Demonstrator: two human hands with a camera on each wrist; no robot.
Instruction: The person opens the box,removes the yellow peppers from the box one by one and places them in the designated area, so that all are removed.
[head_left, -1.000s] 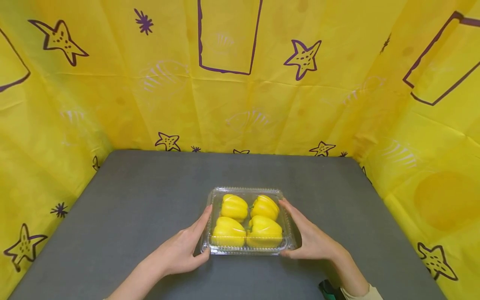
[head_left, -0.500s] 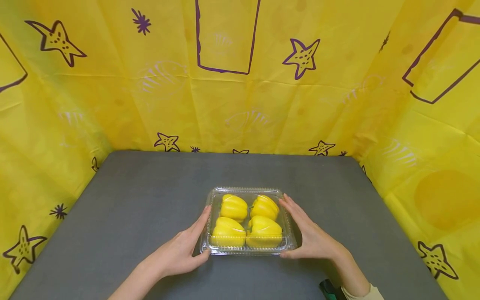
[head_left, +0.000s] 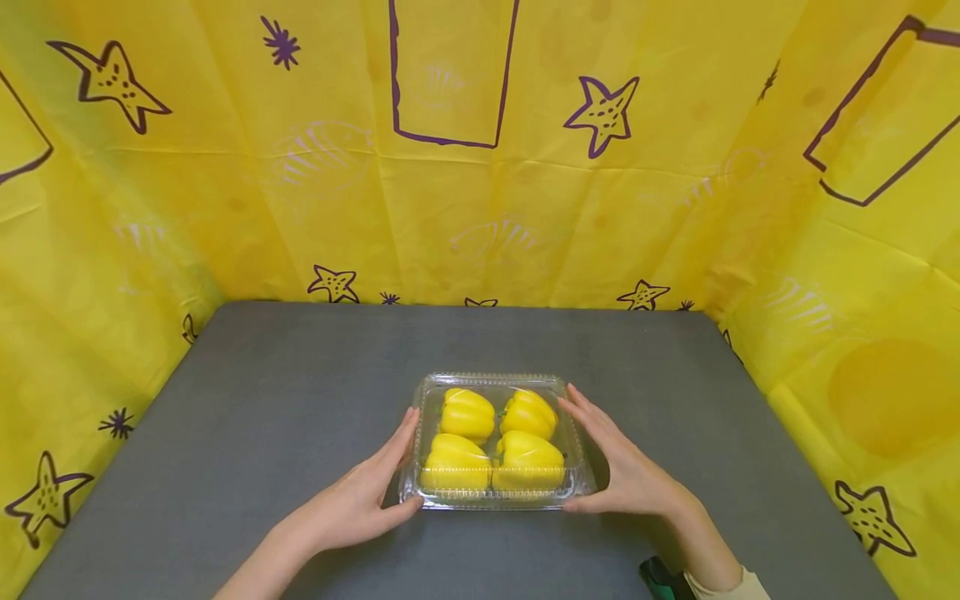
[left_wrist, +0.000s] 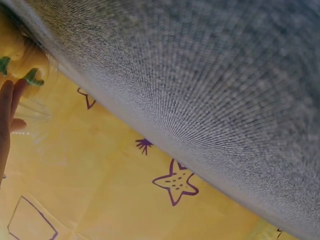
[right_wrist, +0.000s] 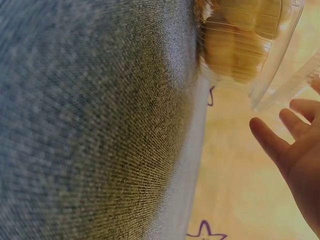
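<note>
Head view, lower centre: left hand, right hand flank clear pepper box, grips unclenched; light, even pressure advisable.

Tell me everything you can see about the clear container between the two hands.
The container is see-through and shiny, looks like thin plastic, and is roughly square with rounded corners and a ridged rim. It sits on the gray table, holding four yellow peppers in two rows of two. A clear lid covers them; whether it is fully fastened is hard to tell. The left hand and right hand rest against its sides.
</note>
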